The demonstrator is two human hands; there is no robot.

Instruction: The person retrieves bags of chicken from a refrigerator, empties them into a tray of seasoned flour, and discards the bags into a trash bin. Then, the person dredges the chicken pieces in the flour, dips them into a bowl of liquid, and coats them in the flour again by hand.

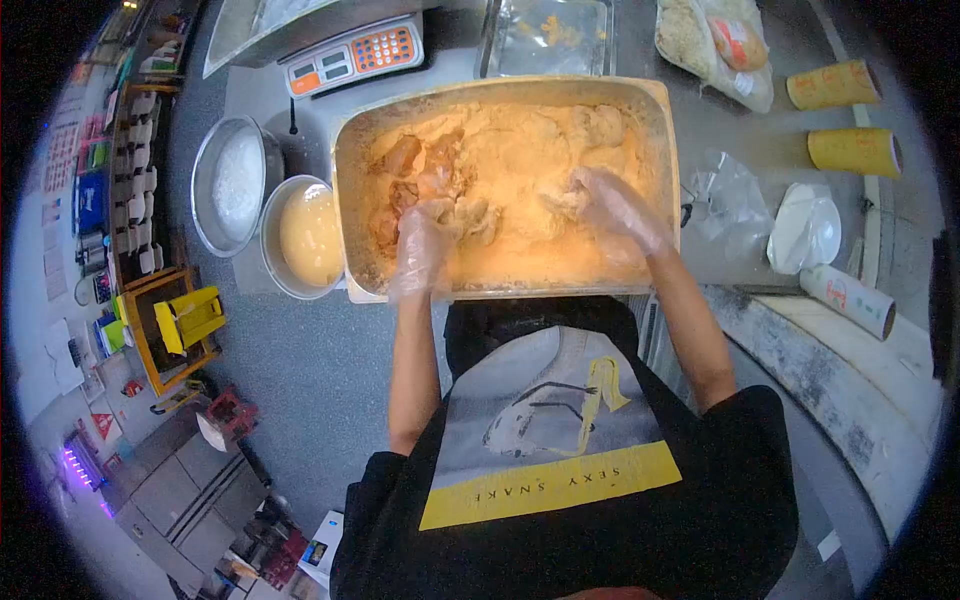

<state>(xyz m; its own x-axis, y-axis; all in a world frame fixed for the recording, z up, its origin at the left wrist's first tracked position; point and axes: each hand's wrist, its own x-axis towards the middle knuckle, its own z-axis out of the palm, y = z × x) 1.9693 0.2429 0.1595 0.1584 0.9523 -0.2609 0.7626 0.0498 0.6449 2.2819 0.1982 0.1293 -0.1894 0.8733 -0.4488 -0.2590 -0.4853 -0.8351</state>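
Observation:
A large rectangular metal pan (505, 90) in front of me holds orange-tinted flour (520, 150). Both hands are inside it, in clear plastic gloves. At the left, my left hand (420, 245) has its fingers closed on a flour-coated piece of meat (477, 221). My right hand (615, 208), slightly blurred, curls its fingers around another coated piece (562, 197) right of the middle. Wet, reddish-brown meat pieces (402, 157) lie in the flour at the far left. A further coated piece (600, 127) rests near the back right.
Left of the pan stand a bowl of pale yellow batter (310, 235) and a bowl of white powder (238, 185). Behind are a digital scale (355, 57) and a clear tray with crumbs (547, 35). Bagged food (712, 45), yellow rolls (833, 85) and crumpled plastic (730, 200) lie right.

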